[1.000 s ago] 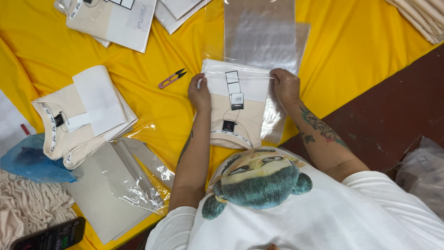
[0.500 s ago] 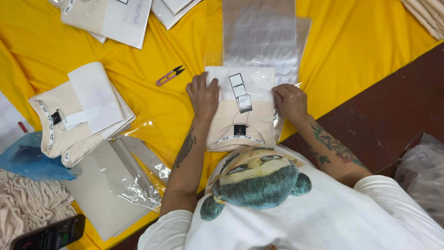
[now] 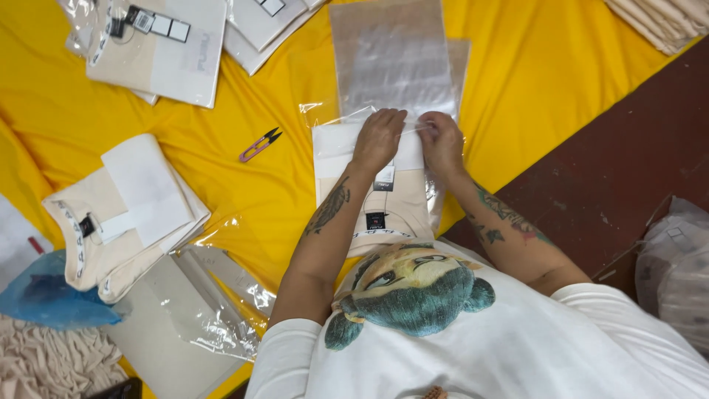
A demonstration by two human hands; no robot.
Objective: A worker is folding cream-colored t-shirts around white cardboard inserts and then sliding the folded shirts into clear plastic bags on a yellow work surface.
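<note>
Two hands are busy at the top edge of a folded cream shirt point(image 3: 384, 210) that lies on the yellow table point(image 3: 244, 199), right in front of you. Your left hand point(image 3: 378, 139) lies flat on the shirt's white top part, fingers close together and pressing down. Your right hand point(image 3: 441, 144) sits just beside it, and its fingers pinch the open edge of a clear plastic bag point(image 3: 391, 63). The bag stretches away from the shirt's top edge, flat and empty.

It looks like the bagging has only begun. The shirt is folded, and its tags show, but nearly all of it is outside the bag. The bag's mouth just meets the shirt's top, so the sliding in is left to do.

Left of the shirt lie small pink snips point(image 3: 259, 145). Further left sits a stack of folded shirts point(image 3: 118, 214) without bags. Up and left of the shirt are shirts already in bags point(image 3: 166, 44).
</note>
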